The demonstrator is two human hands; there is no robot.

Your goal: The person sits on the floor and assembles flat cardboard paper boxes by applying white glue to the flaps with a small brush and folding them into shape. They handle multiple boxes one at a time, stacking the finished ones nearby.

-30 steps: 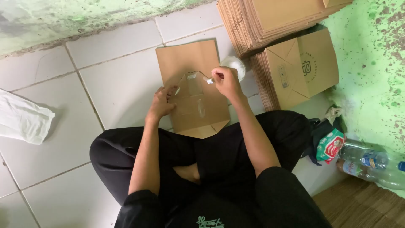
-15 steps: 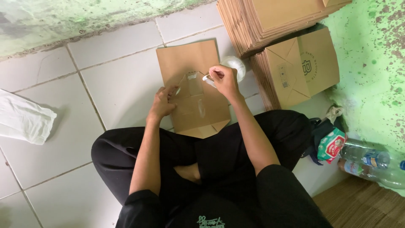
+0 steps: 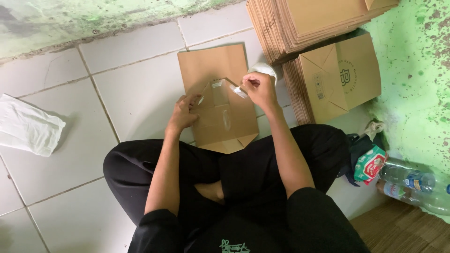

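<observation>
Evidently light, thin and easily creased, the flattened brown paper bag lies on the tiled floor, the left hand pressing its fold flat with fingers spread while the right hand pinches a clear tape strip.

1 flat paper bag on floor, 2 stacks of folded bags, 2 plastic bottles, 1 white cloth, 2 hands.

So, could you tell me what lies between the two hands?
In the head view, the flat brown box with its clear tape spans between left hand and right hand.
</observation>
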